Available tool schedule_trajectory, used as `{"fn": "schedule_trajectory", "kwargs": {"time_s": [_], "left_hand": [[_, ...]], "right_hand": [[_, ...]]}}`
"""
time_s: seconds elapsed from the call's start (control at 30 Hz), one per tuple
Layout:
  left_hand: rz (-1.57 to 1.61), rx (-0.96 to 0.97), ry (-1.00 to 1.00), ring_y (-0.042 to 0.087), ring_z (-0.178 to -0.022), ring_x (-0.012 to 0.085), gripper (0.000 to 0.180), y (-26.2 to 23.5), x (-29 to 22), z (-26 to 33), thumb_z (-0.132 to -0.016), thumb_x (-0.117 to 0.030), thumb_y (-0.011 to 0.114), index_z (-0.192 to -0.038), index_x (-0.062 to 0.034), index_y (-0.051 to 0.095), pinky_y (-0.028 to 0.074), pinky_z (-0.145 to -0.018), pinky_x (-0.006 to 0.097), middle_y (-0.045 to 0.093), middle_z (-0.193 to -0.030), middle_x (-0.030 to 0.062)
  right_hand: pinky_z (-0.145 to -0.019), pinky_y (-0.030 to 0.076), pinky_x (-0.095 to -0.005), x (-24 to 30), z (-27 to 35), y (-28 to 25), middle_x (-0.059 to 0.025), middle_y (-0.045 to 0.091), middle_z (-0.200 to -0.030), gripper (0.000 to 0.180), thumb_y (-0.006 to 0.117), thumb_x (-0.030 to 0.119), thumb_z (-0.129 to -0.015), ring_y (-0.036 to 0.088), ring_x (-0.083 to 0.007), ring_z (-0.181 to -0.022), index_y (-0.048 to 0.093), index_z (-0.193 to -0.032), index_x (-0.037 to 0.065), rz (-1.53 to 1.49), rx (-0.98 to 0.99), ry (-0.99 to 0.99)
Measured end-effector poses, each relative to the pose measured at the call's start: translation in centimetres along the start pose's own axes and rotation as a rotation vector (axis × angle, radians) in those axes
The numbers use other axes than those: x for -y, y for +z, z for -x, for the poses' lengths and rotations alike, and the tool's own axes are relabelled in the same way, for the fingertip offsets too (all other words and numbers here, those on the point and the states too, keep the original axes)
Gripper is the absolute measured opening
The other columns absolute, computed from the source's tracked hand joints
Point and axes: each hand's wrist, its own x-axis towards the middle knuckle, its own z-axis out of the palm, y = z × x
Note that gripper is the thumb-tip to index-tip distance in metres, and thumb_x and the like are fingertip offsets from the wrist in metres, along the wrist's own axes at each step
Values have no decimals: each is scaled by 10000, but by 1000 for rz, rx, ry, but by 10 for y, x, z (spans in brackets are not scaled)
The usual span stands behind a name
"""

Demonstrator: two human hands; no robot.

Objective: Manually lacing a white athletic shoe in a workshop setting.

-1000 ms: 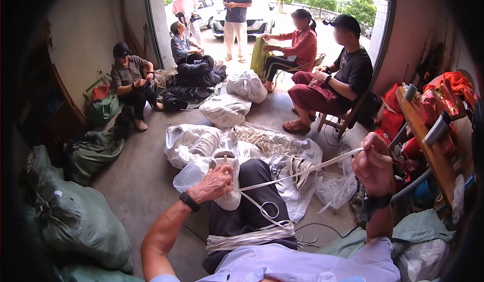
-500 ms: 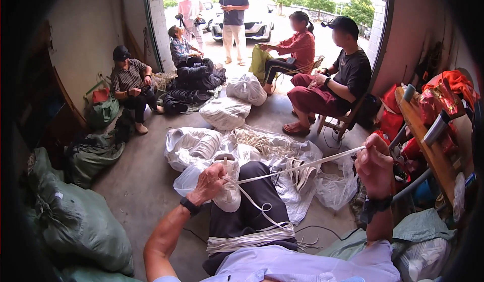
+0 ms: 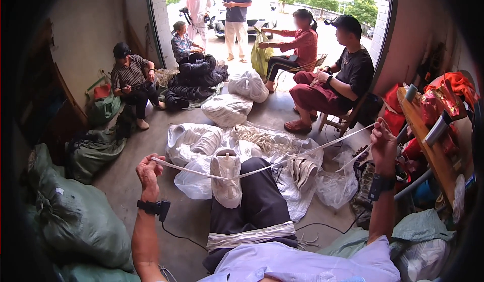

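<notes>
Left grip: left hand [image 3: 149,173], fingers pinched shut on one end of a white strap [image 3: 262,169], arm stretched out to the side.
Right grip: right hand [image 3: 384,143], fingers closed round the other end of the strap, raised well apart from the left.
Strap: pulled taut between both hands, running round the sole of a white shoe [image 3: 226,179] on the outstretched leg.
Lap: bundle of white straps [image 3: 250,235] laid across the thigh.
Clear plastic bags [image 3: 194,142]: on the floor just past the shoe, holding white material; loose pale cord [image 3: 264,139] heaped beside them.
White sacks [image 3: 228,108]: tied, full, further out; contents hidden.
Green sacks [image 3: 75,219]: stuffed, along the left wall.
People [image 3: 330,77]: several sit round the floor; two stand at the doorway.
</notes>
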Motion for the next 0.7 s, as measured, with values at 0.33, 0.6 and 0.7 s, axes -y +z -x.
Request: {"fn": "schedule_trajectory", "kwargs": {"time_s": [0.33,0.6,0.7], "left_hand": [[-72,-306,15,515,-555,5,232,-155,-47,-27,-989,-230,631,-1134,-57,688,389,-450,149,755,-978,27],[-88,-422,2,510,-645,-12,253,-245,-68,-10,-999,-315,627,-1163,-131,683,406,-522,140,739,-1093,-26],[-48,-456,-5,516,-687,-14,243,-261,-71,-7,-997,-325,629,-1148,-147,696,403,-548,144,736,-1094,-48]], "right_hand": [[-909,607,-387,72,-74,-122,-233,643,-1265,297,510,69,-1018,682,-287,-1100,573,-1267,-80,-99,-59,-34],[-1127,451,-475,88,-81,-120,-323,539,-1361,456,465,152,-1018,566,-383,-1267,441,-1368,-139,56,-131,-217],[-1172,388,-483,76,-76,-101,-348,513,-1375,485,442,153,-1021,513,-393,-1322,400,-1379,-171,119,-290,-283]]}}
